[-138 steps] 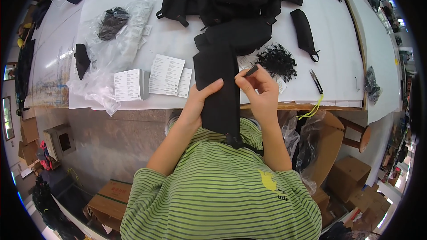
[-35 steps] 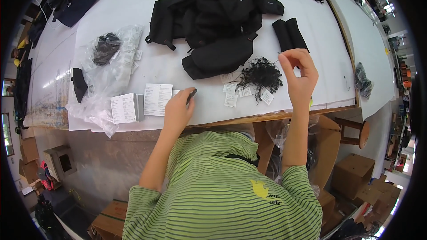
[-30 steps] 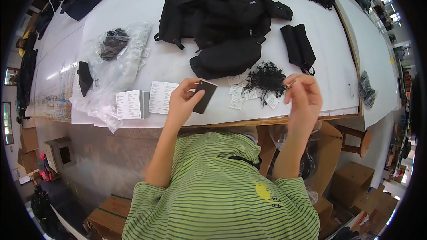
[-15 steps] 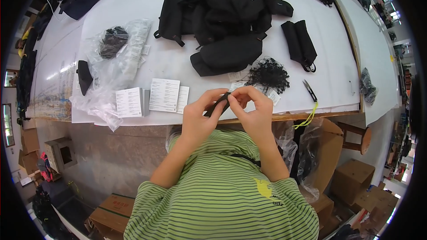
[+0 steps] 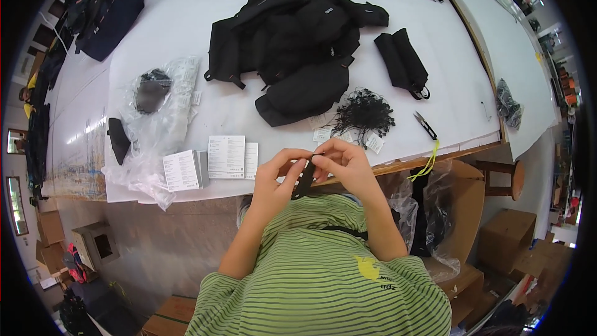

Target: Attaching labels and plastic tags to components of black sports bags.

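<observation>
In front of my body, at the table's near edge, a small black strip-like piece [image 5: 304, 183] is pinched at its top between both hands. My left hand [image 5: 277, 177] grips it with thumb and forefinger. My right hand [image 5: 346, 165] has its fingertips closed on the same upper end, hiding its detail. Beyond the hands lie a tangle of thin black cords [image 5: 365, 112] and white labels [image 5: 375, 142]. Printed white cards stand in two stacks to the left, one nearer the middle [image 5: 227, 157] and one farther left [image 5: 181, 171].
Black fabric bags [image 5: 286, 40] are heaped at the far middle. A folded black pouch [image 5: 401, 62] and thread snips with a yellow cord [image 5: 426, 126] lie on the right. Clear plastic bags [image 5: 177, 109] and a small black piece [image 5: 117, 139] are on the left.
The view has shifted, so the table things appear moved leftward and mostly lower. Both hands keep their pinch on the black piece, which now hangs more steeply below the fingertips.
</observation>
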Demonstrator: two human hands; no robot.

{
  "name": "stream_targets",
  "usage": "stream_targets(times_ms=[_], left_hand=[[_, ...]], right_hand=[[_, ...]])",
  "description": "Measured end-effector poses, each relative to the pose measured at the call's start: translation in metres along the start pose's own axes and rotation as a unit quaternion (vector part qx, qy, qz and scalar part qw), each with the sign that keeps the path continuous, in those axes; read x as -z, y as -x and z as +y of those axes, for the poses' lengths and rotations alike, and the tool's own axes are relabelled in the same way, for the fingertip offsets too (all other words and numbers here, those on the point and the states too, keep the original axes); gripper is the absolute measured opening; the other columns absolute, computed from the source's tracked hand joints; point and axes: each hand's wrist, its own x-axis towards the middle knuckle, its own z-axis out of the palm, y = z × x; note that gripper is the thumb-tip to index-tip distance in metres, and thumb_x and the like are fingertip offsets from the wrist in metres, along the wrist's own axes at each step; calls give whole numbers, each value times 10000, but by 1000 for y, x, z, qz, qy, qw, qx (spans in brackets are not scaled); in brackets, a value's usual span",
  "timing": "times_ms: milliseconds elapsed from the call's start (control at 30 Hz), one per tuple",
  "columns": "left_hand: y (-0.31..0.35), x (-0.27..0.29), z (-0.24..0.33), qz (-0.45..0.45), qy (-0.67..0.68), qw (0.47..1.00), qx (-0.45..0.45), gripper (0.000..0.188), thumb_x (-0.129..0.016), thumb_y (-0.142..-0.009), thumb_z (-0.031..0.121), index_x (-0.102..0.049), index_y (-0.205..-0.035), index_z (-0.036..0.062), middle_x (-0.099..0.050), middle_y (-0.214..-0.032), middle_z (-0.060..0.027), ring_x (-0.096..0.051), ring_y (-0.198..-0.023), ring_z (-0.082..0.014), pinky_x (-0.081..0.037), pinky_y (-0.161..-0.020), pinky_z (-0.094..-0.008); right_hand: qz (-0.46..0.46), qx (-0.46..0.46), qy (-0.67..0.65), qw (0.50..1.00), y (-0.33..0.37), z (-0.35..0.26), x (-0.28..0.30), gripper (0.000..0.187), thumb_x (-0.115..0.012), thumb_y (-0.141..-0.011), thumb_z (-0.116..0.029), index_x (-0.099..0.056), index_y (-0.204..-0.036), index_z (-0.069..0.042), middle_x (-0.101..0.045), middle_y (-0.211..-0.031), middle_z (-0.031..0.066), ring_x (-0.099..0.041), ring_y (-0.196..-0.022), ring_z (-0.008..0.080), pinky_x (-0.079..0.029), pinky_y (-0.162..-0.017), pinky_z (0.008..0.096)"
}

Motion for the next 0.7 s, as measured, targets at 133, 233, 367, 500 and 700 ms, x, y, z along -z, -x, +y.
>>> stream_targets(times_ms=[133, 233, 367, 500, 700], left_hand=[[-7, -3, -14, -10, -27, 998, -63, 105, -582, -873, -8, -611, -974, -5, -577, -1059, -82, -598, -773, -107, -500, -649, -230], [-14, -13, -12, -6, -61, 989, -134, 107, -576, -858, -31, -596, -957, 2, -511, -1136, -103, -601, -759, -140, -483, -645, -239], [-34, -38, -10, -45, -101, 977, -182, 95, -539, -865, -49, -542, -940, 9, -453, -1171, -125, -583, -773, -168, -476, -682, -258], [-95, -61, -23, -41, -126, 969, -209, 157, -586, -846, 0, -527, -991, 14, -460, -1212, -165, -569, -874, -249, -478, -746, -324], [-190, -85, -60, 63, -441, 847, -289, 480, -689, -764, 167, -503, -1168, -12, -517, -1175, -175, -503, -990, -329, -428, -888, -419]], right_hand=[[-48, -23, -24, 998, 2, 3, 4, 154, -651, -890, -122, -583, -963, -5, -628, -738, 44, -605, -657, 87, -513, -609, 222], [-77, -32, -33, 996, 2, 4, 14, 164, -635, -908, -158, -567, -971, -22, -618, -737, 26, -588, -646, 74, -494, -616, 212], [-30, 16, -28, 999, 9, -4, 38, 142, -609, -915, -146, -570, -939, -12, -602, -736, 28, -591, -635, 90, -484, -591, 221], [75, 62, -29, 995, 19, -12, 61, 110, -602, -906, -114, -574, -900, -7, -589, -727, 36, -589, -622, 104, -476, -577, 229], [95, 59, 21, 994, 31, -8, 72, 108, -618, -901, -118, -587, -923, -17, -597, -700, 33, -573, -625, 88, -460, -582, 214]])
